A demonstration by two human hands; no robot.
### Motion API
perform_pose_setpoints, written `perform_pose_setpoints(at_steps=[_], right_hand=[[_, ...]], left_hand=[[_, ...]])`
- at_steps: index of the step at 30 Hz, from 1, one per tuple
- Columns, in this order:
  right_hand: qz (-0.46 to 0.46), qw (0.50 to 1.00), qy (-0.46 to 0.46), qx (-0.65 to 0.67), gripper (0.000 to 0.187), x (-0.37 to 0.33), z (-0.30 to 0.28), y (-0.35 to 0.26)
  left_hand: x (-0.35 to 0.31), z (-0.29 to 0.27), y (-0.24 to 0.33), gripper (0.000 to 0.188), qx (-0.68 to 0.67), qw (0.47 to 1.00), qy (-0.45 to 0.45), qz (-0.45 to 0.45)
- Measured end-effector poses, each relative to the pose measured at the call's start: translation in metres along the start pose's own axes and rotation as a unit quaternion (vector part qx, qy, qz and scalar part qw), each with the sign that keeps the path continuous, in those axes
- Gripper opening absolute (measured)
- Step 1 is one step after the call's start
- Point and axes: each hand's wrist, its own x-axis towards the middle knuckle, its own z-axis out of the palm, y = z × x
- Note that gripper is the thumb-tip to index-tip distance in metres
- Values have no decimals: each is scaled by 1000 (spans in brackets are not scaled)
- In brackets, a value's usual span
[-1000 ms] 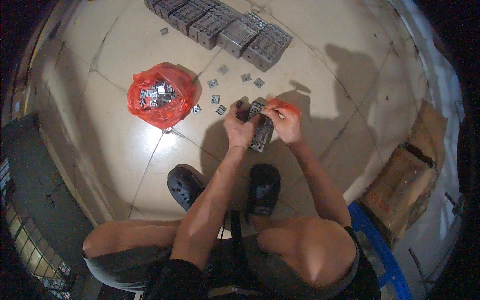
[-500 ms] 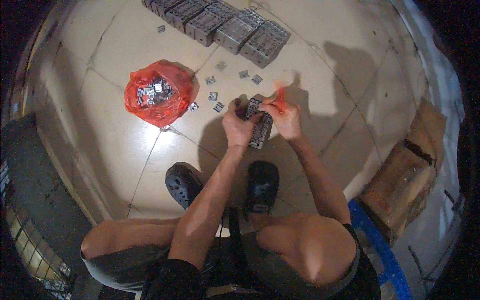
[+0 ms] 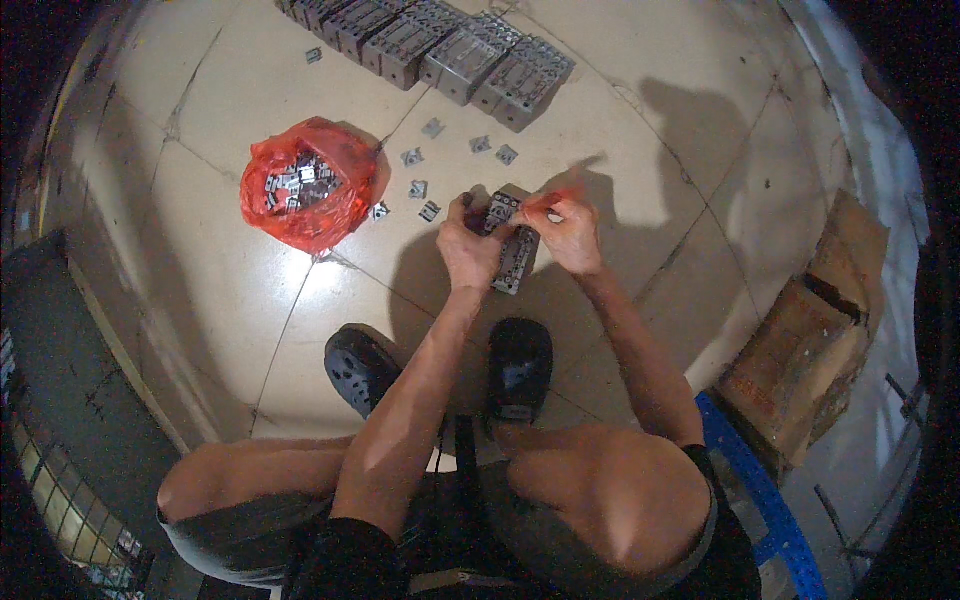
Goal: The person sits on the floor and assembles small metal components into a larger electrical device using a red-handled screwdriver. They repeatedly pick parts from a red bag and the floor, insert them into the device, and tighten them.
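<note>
Clasping a knobbly grey block (image 3: 512, 264) is the left hand (image 3: 470, 252); the right hand (image 3: 573, 240) pinches something red (image 3: 566, 193).

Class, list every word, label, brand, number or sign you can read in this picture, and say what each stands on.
No text is readable.
Brown cardboard: faint reddish marks, too blurred to read.
Nearest grey block: fine surface detail, too small to tell whether any is lettering.
Red plastic bag: no lettering visible.
</note>
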Motion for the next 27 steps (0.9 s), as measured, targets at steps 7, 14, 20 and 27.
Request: perform_pose_setpoints(at_steps=[7,14,20,27], right_hand=[[-213,924,87,-306,50,-8,-82,-76],[-373,774,-169,-482,39,27,-93,-122],[-57,920,-142,-361,44,24,-64,-140],[-303,886,-179,-302,51,29,-99,-119]], left_hand=[[1,6,-1,66,-8,1000,9,-28],[5,6,-6,67,-15,999,5,-39],[1,1,4,68,-6,998,1,-65],[1,2,-2,65,-39,997,3,-68]])
